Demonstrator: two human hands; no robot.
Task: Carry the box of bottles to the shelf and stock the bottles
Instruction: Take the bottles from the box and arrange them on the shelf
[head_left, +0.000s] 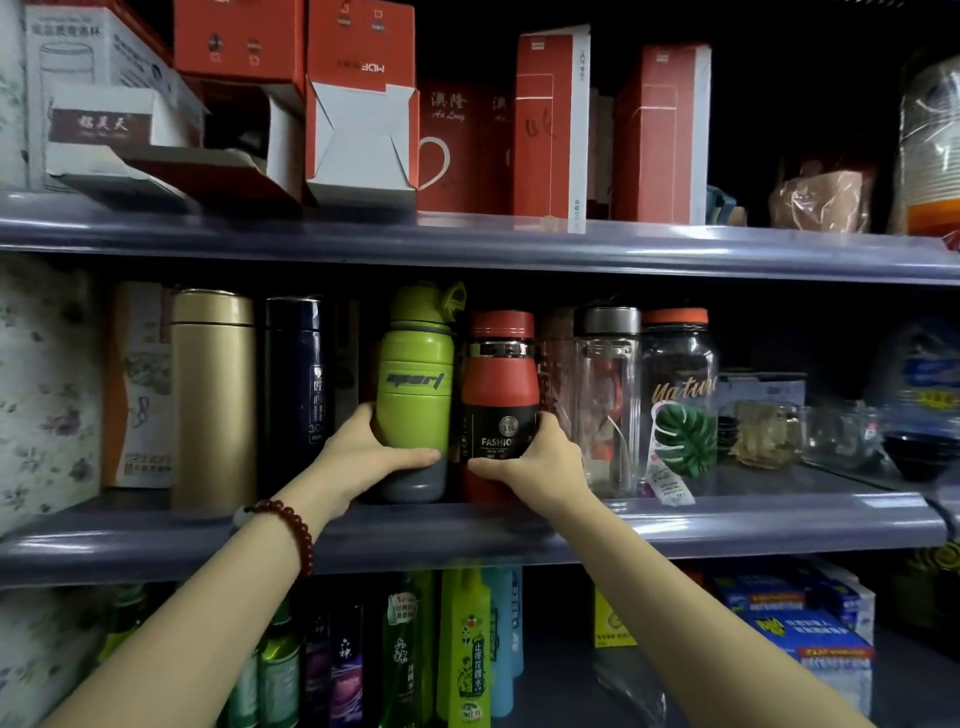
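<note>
A lime-green sport bottle (413, 374) with a grey base stands upright on the middle shelf (727, 512). My left hand (363, 457) is wrapped around its lower part. Right beside it stands a red and black bottle (498, 384) marked FASHION, and my right hand (540, 462) grips its lower right side. The two bottles are almost touching. A red bead bracelet sits on my left wrist. The box of bottles is out of view.
A gold flask (213, 395) and a dark blue flask (296, 379) stand left of the green bottle. Two clear bottles (675, 395) stand to the right, then glassware. Red cartons (358, 98) fill the upper shelf. Green and yellow bottles (467, 654) crowd the lower shelf.
</note>
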